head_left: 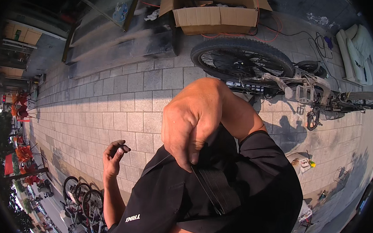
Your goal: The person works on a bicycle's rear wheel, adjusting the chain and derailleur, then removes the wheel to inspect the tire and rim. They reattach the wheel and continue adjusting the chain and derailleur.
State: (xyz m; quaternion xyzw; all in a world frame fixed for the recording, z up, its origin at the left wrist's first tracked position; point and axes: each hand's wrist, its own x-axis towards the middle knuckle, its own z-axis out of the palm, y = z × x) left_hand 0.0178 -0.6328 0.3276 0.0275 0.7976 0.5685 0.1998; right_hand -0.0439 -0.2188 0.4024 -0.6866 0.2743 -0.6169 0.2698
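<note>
My right hand (190,121) is raised close in front of my chest, its arm bent in from the right. Thumb and fingers are pinched on the upper end of a black strap (214,187), which runs down across my black shirt (259,195). To the left and farther off, my left hand (113,157) hangs in the air over the paving. Its fingers are loosely curved, with the thumb apart, and I see nothing in them. Dark smudges mark the fingertips. The far side of my right hand's grip is hidden.
A bicycle lies with its wheel (242,60) toward me at the far right. Behind it is an open cardboard box (215,16) with orange cable around it. A pale cushioned seat (355,54) stands far right. Several parked bicycles (83,198) are at lower left on the paving (109,111).
</note>
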